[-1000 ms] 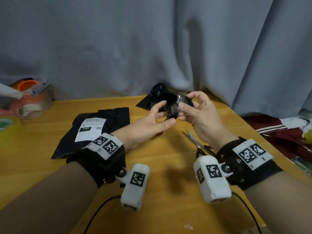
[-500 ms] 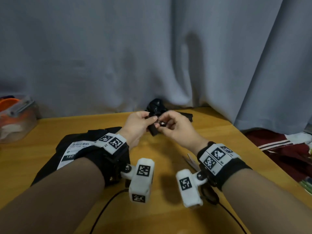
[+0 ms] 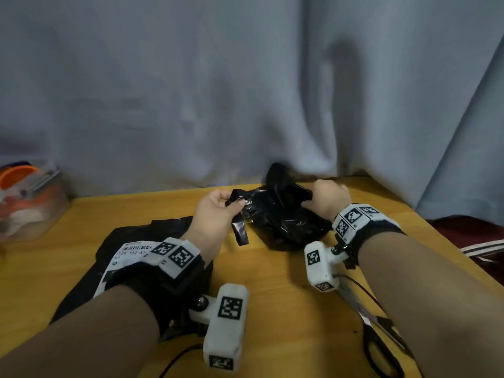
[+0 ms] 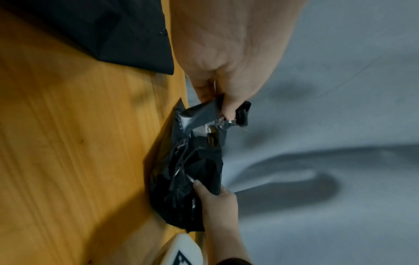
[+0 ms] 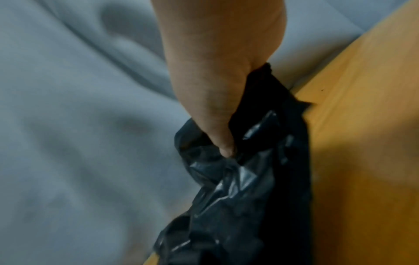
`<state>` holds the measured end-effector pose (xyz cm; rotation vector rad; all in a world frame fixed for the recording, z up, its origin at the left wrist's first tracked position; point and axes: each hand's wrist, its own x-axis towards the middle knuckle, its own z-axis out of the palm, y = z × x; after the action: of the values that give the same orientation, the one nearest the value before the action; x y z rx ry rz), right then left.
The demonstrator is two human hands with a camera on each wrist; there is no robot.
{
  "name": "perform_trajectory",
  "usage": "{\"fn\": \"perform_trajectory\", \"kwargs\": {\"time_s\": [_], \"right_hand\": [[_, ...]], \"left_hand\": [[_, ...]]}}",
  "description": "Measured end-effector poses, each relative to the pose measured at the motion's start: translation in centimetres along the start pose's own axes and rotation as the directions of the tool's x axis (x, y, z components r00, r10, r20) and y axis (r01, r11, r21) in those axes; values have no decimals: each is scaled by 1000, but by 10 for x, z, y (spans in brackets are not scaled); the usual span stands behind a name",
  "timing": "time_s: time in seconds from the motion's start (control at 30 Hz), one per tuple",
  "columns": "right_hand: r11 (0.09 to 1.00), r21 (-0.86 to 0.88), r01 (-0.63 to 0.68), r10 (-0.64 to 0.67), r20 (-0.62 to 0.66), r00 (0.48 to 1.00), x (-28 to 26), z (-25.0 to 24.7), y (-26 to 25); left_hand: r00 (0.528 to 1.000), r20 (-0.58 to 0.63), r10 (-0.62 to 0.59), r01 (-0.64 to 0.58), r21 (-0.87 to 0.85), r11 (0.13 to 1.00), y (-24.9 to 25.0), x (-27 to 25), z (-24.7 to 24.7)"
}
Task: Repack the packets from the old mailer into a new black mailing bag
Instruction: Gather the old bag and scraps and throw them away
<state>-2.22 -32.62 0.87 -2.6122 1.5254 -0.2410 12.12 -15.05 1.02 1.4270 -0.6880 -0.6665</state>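
With my left hand [image 3: 215, 214] pinching the torn flap [image 3: 239, 227] and my right hand [image 3: 328, 196] clenched on the far end of the crumpled old mailer [image 3: 283, 222] lying on the surface [image 3: 272, 296], I should pull the two grips apart steadily, widening the tear without spilling the packets.

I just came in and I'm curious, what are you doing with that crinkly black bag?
A person is opening a crumpled black mailer on the wooden table. The left hand pinches a strip at one end; the right hand grips the other. A labelled black bag lies under the left wrist, scissors near the right arm.
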Motion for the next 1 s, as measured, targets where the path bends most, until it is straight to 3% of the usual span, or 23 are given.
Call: {"fn": "perform_trajectory", "kwargs": {"time_s": [0.17, 0.3, 0.33, 0.37, 0.43, 0.5, 0.57, 0.7, 0.77, 0.87, 0.93, 1.0], "right_hand": [[884, 440, 157, -72, -205, 976, -37, -16, -10], [765, 594, 249, -150, -212, 966, -95, -24, -33], [699, 668, 255, -173, -188, 967, -112, -25, -41], [589, 775, 229, -182, -149, 972, -127, -26, -49], [261, 964, 49, -181, -1, 984, -153, -28, -63], [-25, 987, -157, -166, 151, 975, -169, -29, -72], [-192, 962, -197, -93, 182, 979, -179, -30, -78], [-251, 939, -233, -98, 215, 972, -195, -30, -87], [-249, 930, -270, -120, 247, 961, -206, -35, -94], [-288, 923, -255, -49, 252, 966, -219, -37, -105], [-206, 960, -190, 42, 203, 978, -228, -40, -112], [-51, 996, -76, 105, 81, 991, -236, -45, -115]], "left_hand": [[1000, -10, 10, -10, -4, 1000, 0, -14, -6], [998, -57, 20, -21, -13, 1000, 0, -38, 0], [998, -53, 22, -23, -26, 999, 2, -47, 3], [999, -46, 26, -28, -38, 999, 4, -55, 7], [999, -22, 46, -46, -26, 999, 9, -70, 11], [997, 12, 75, -75, 31, 997, 13, -84, 11], [989, 48, 137, -142, 145, 979, 15, -96, 7], [940, 190, 282, -339, 454, 824, 25, -124, -7], [935, 224, 274, -354, 572, 740, 34, -137, -17], [938, 297, 177, -343, 734, 586, 47, -154, -33], [938, 312, 153, -342, 748, 569, 57, -165, -43], [939, 252, 236, -345, 726, 595, 69, -175, -56]]}}
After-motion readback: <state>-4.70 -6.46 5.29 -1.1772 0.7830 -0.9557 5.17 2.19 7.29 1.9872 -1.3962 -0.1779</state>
